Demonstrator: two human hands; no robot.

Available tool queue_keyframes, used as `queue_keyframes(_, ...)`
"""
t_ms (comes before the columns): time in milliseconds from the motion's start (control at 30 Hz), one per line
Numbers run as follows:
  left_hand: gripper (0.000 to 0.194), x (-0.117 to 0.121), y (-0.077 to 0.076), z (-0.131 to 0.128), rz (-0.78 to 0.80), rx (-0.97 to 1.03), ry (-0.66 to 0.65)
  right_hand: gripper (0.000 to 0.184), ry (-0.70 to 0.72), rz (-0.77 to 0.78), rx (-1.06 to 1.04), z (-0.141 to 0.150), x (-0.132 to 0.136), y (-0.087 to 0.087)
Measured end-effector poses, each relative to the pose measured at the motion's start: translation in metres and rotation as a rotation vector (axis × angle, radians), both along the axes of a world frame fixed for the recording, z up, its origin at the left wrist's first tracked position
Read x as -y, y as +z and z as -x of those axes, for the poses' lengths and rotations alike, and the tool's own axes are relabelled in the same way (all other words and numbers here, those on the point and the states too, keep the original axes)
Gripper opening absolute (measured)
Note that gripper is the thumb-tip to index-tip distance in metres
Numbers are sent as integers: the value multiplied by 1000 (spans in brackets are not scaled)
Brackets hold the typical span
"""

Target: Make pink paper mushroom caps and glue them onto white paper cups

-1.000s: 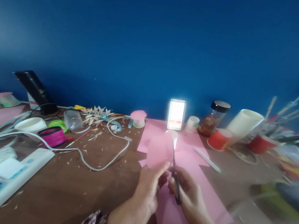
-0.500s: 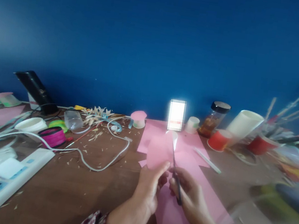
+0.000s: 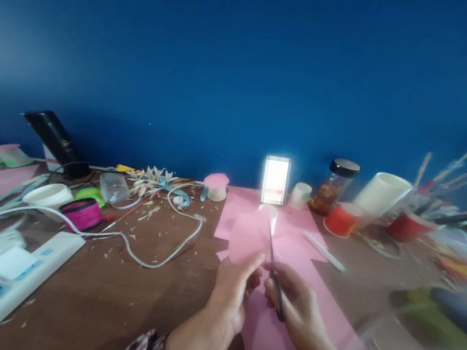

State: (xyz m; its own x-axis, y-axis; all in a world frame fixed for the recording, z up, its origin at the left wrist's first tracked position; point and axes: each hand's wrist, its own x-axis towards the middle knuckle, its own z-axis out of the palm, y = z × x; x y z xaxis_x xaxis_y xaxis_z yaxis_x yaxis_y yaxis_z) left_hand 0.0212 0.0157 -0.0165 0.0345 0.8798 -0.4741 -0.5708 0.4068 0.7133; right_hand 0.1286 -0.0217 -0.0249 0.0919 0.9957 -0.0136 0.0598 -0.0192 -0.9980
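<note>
Between thumb and fingers, my left hand (image 3: 234,294) pinches a piece of pink paper (image 3: 249,235) that stands up in front of it. My right hand (image 3: 296,302) is closed around a pair of scissors (image 3: 277,288), whose dark handle shows and whose blades point away from me along the paper's right edge. The fingers in the handle are partly hidden. Larger pink sheets (image 3: 279,343) lie on the table beneath both hands. Just beyond the held piece is a white cup (image 3: 272,218), partly covered by it.
A bright lit rectangle (image 3: 275,180), a paper cup (image 3: 300,196), a lidded jar (image 3: 336,184) and a red cup (image 3: 342,219) stand along the back. A white pen (image 3: 323,251) lies right of the paper. A power strip (image 3: 23,279) and a white cable (image 3: 135,254) occupy the left.
</note>
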Motion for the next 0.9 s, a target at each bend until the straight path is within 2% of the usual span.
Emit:
queue_keyframes(200, 33, -1, 3, 1, 5, -46, 23, 47, -6, 10, -15, -1, 0, 2)
queue_keyframes(300, 35, -1, 2, 0, -7, -1, 41, 46, -5, 0, -19, 0, -1, 0)
queue_keyframes(433, 37, 2, 1, -2, -23, 64, -22, 43, 18, -27, -14, 3, 1, -4)
queue_keyframes(600, 33, 4, 4, -3, 50, -7, 21, 39, 37, -30, 20, 4, 3, -6)
queue_keyframes(900, 33, 3, 5, -3, 11, -31, 24, 39, 30, -72, -6, 3, 1, -5)
